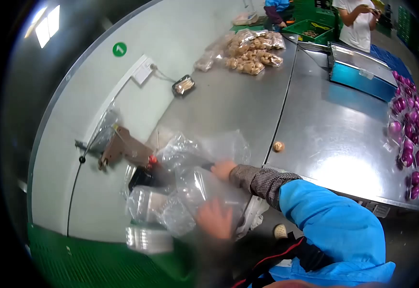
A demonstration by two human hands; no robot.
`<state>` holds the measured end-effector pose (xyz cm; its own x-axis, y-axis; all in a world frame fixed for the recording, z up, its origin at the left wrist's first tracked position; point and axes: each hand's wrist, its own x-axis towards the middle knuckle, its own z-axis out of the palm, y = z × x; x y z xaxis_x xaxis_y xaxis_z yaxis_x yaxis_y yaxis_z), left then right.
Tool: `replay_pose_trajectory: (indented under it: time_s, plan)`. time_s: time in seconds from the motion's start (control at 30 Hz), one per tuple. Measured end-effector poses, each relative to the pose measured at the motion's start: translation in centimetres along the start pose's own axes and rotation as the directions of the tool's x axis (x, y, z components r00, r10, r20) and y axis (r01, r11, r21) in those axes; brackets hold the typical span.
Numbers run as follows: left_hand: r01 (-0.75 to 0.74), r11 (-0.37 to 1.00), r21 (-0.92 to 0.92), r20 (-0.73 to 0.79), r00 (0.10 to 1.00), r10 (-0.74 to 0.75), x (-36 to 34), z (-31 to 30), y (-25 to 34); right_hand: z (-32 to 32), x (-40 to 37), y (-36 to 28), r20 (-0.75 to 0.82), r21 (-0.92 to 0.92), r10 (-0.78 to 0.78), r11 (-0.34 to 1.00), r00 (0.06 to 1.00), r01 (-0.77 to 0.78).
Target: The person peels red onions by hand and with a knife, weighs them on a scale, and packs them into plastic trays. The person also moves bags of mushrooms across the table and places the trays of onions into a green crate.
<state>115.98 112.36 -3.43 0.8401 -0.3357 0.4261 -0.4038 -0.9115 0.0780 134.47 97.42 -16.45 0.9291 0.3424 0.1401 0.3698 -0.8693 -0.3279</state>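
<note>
Clear plastic bags [202, 189] lie in a loose pile on the near end of the steel table. My left hand [214, 219], smeared by motion, is over the near side of this plastic with its fingers apart. At the far side of the pile, my right hand [224, 170] has its fingers curled at the edge of a clear bag. A brown bag-sealing device [128, 146] with a red part stands to the left of the bags. Beside it is a black object [141, 177], partly covered by plastic. One round brown mushroom [278, 146] sits right of my right hand.
Bagged brown mushrooms [252, 50] are heaped at the far end, with a black tray [184, 85] by the wall. A blue-sided metal machine [363, 72] and bagged purple onions [413, 120] occupy the right table. A stack of clear trays [149, 240] is at lower left. Two people stand beyond.
</note>
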Motion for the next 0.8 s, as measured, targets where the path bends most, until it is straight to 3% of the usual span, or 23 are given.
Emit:
replay_pose_trajectory:
  time_s: [0.1, 0.13, 0.23, 0.27, 0.37, 0.4, 0.43, 0.5, 0.57, 0.63, 0.7, 0.77, 0.8]
  plan:
    - [-0.006, 1.000, -0.012, 0.024, 1.000, 0.007, 0.0, 0.0, -0.1, -2.5, -0.2, -0.9, 0.244, 0.118, 0.236, 0.956, 0.941, -0.270]
    - [-0.001, 1.000, -0.019, 0.026, 1.000, 0.001, 0.1, 0.0, -0.1, -1.4, 0.2, -0.6, 0.178, 0.166, 0.308, 0.927, 0.934, -0.337]
    - [0.023, 1.000, 0.000, 0.051, 0.998, -0.023, 0.1, -0.2, -0.2, -1.5, 0.0, 0.7, 0.198, 0.141, 0.157, 0.972, 0.968, -0.187]
    - [0.029, 1.000, 0.002, 0.055, 0.998, -0.029, 0.2, -0.4, 0.0, -2.2, 0.0, 1.1, 0.223, -0.069, 0.039, 0.997, 0.974, -0.024]
    - [0.041, 0.999, 0.001, 0.063, 0.997, -0.041, 0.1, -0.8, 0.3, -10.5, -4.5, -0.1, 0.064, 0.028, -0.056, 0.998, 0.996, 0.054]
    - [0.039, 0.999, -0.002, 0.065, 0.997, -0.038, 0.2, -0.9, 0.3, -12.3, -5.1, -0.4, 0.115, 0.174, 0.043, 0.983, 0.992, -0.063]
    - [0.028, 1.000, -0.008, 0.056, 0.998, -0.028, 0.2, -0.8, 0.3, -12.1, -5.5, 0.0, -0.042, 0.365, 0.090, 0.929, 0.995, -0.068]
    - [0.004, 1.000, -0.022, 0.038, 0.999, -0.003, 0.0, -0.7, 0.2, -12.9, -6.2, 0.0, -0.080, 0.617, 0.243, 0.774, 0.967, -0.144]
    - [-0.005, 1.000, -0.013, 0.025, 1.000, 0.006, 0.2, -0.6, 0.5, -12.8, -5.9, -0.5, -0.243, 0.787, 0.268, 0.616, 0.932, 0.028]
    - [0.027, 0.999, 0.044, 0.033, 0.999, -0.029, 0.2, -0.8, 0.9, -18.2, -8.8, -3.1, -0.177, 0.928, 0.357, 0.370, 0.917, 0.035]
    - [0.005, 0.999, 0.044, 0.030, 1.000, -0.006, 0.1, -0.8, 0.8, -21.6, -10.9, -5.0, -0.177, 0.983, 0.415, 0.119, 0.892, 0.140]
    - [-0.021, 0.998, 0.055, 0.018, 1.000, 0.020, 0.0, -0.4, 0.7, -23.3, -13.6, -5.1, -0.299, 0.945, 0.405, 0.252, 0.864, 0.209]
    - [0.000, 0.999, 0.040, 0.084, 0.996, -0.003, 0.1, -0.6, 0.8, -24.4, -16.0, -5.4, -0.290, 0.956, 0.445, 0.180, 0.847, 0.233]
